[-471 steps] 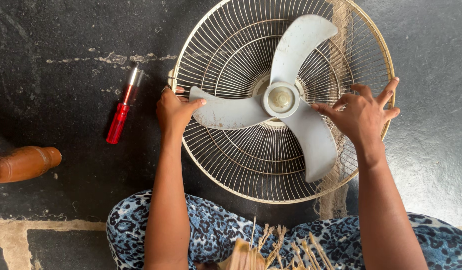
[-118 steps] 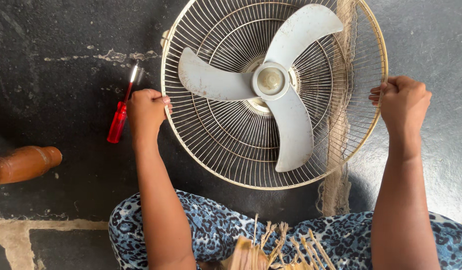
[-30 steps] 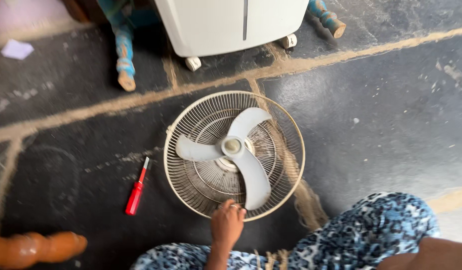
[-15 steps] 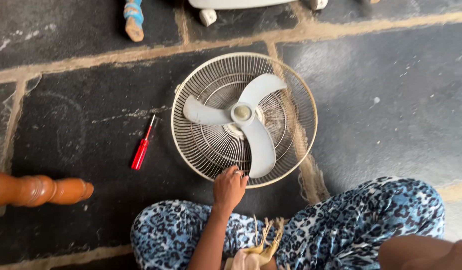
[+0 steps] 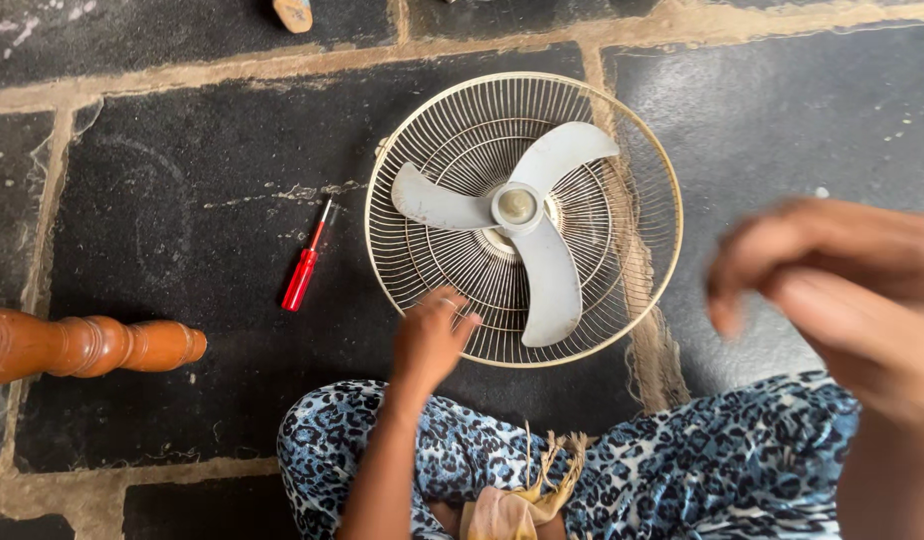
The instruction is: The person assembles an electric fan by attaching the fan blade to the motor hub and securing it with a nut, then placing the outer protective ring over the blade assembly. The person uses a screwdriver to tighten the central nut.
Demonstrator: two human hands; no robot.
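The left hand point(image 5: 429, 338) rests at the 7 o'clock edge of the fan guard point(image 5: 642, 150), fingers loosely curled over the wire rim; motion blur hides whether they pinch a wire, so the grip cannot be told. The right hand point(image 5: 832, 290) hangs in the air at 3 o'clock of the guard, close to the camera and heavily blurred, fingers bent, holding nothing visible.

The round wire guard lies flat on the dark stone floor point(image 5: 182, 400), with the three-blade fan blade point(image 5: 552, 290) seated at its centre. A red-handled screwdriver point(image 5: 305, 272) lies on the floor at 9 o'clock of the guard, apart from it. A turned wooden leg point(image 5: 82, 345) lies at far 8 o'clock.
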